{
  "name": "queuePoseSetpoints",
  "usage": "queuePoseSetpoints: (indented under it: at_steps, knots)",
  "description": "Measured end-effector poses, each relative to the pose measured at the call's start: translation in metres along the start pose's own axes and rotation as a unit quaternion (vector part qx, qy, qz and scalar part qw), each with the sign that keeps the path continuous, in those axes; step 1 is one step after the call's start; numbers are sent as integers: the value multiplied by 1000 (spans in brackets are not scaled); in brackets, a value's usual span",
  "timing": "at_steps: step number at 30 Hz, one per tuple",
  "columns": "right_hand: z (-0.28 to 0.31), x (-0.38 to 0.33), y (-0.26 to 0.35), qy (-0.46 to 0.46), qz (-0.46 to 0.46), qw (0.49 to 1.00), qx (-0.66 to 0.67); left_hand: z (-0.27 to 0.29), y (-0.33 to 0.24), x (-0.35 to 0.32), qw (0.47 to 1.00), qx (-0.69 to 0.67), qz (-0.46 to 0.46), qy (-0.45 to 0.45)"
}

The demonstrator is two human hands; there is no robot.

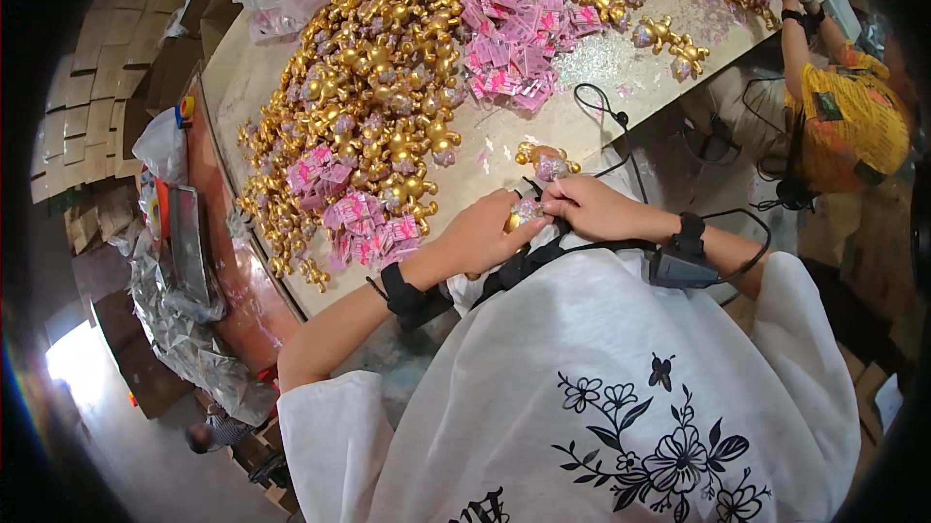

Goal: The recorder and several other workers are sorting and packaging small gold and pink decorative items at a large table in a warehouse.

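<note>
Close to my body at the table edge, my left hand [487, 232] is closed around a small shiny gold bear figurine [525, 213] with a glittery, many-coloured belly. My right hand [606, 209] meets it from the right, thumb and fingers pinched together against the figurine's side. Whatever sits in that pinch is too small or hidden to make out. Just beyond my fingers, another gold bear figurine [549, 163] lies on the table [490, 157]. A large heap of gold bear figurines [383, 77] spreads ahead and to the left.
Piles of pink printed cards [514, 38] lie among the figurines, with more pink cards [359, 218] at left. A few figurines [671, 45] lie near the right edge. A black cable [621, 121] loops over it. A person in yellow [853, 121] works at right; cardboard boxes [92, 87] stand left.
</note>
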State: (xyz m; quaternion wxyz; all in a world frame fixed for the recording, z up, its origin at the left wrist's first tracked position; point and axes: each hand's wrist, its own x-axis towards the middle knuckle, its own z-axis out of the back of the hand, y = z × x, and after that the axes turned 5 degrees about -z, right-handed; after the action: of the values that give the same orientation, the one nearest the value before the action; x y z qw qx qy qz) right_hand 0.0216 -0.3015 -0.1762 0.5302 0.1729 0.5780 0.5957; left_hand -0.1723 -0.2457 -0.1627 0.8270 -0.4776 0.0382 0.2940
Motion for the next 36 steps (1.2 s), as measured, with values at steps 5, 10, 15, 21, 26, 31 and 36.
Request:
queuePoseSetpoints:
  at_steps: [5,10,15,21,26,31,36]
  knots:
    - [-9,5,-15,9,-38,999,5,0,-1,2,999,-3,9,36]
    - [-4,8,-19,83,-70,990,91,3,-6,6,998,22,20,47]
    - [-4,12,-22,95,-93,988,85,7,-15,9,993,63,63,77]
    - [-6,8,-20,84,-66,994,33,2,-17,9,991,86,78,72]
    - [-5,11,-18,101,-22,993,-54,2,-26,8,985,108,102,83]
    - [-7,15,-15,95,-101,990,-39,1,-26,10,980,104,136,99]
    - [10,16,12,164,-138,976,32,5,-29,14,982,110,141,59]
